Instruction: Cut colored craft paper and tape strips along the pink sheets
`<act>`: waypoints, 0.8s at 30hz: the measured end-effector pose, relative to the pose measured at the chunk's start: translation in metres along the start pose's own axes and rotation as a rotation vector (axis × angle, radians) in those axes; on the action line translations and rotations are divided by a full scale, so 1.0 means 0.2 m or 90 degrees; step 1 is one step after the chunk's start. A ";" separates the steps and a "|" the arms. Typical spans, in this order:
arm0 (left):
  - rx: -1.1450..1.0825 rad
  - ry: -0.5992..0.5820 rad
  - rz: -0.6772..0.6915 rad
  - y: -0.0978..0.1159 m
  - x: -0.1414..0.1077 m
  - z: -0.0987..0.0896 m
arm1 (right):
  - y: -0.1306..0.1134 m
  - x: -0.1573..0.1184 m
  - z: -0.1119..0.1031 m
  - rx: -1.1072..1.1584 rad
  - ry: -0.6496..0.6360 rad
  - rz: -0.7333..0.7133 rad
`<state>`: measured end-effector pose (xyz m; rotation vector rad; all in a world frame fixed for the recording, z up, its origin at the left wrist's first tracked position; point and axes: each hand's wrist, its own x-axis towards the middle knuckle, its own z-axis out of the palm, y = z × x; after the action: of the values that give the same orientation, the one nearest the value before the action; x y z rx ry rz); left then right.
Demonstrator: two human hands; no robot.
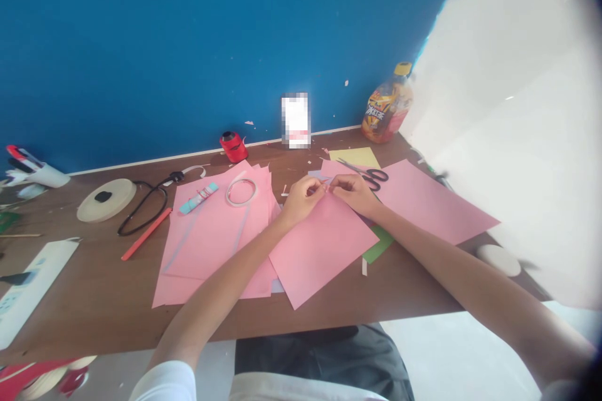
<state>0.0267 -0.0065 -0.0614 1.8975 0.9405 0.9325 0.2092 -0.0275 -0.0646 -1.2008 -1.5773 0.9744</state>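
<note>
My left hand (303, 199) and my right hand (352, 193) meet over the far corner of a pink paper sheet (324, 244). Both have their fingertips pinched close together there. A small pale bit shows between them, too small to name, and I cannot tell whether it is part of the sheet. Just beyond my right hand lie black-handled scissors (371, 177), on top of other paper. Left of my left hand is a stack of pink paper (211, 257), with a roll of tape (241, 192) and a light-blue glue stick (199, 198) resting on it.
More pink paper (437, 200) spreads to the right, near a bottle (388, 106) by the wall. A red spool (234, 146) stands at the back. Leftward are a black cable (165, 203), a red stick-like tool (147, 234), a round white disc (107, 200), a power strip (37, 288) and a pen cup (51, 174).
</note>
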 end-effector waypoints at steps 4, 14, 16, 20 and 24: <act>-0.005 0.000 0.003 -0.01 0.00 0.00 | 0.01 0.00 0.00 0.004 0.007 0.006; -0.017 0.006 0.005 -0.02 0.00 0.01 | 0.01 0.01 0.00 0.004 0.031 0.010; -0.018 0.007 -0.003 -0.02 0.00 0.01 | 0.01 0.01 0.00 0.003 0.035 0.008; -0.020 0.015 -0.019 -0.01 0.00 0.01 | 0.01 0.01 0.00 0.009 0.041 0.005; -0.018 0.013 -0.026 0.00 0.00 0.00 | 0.03 0.01 0.00 0.014 0.051 -0.001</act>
<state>0.0266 -0.0070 -0.0611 1.8422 0.9699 0.9372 0.2109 -0.0242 -0.0689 -1.2091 -1.5007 0.9298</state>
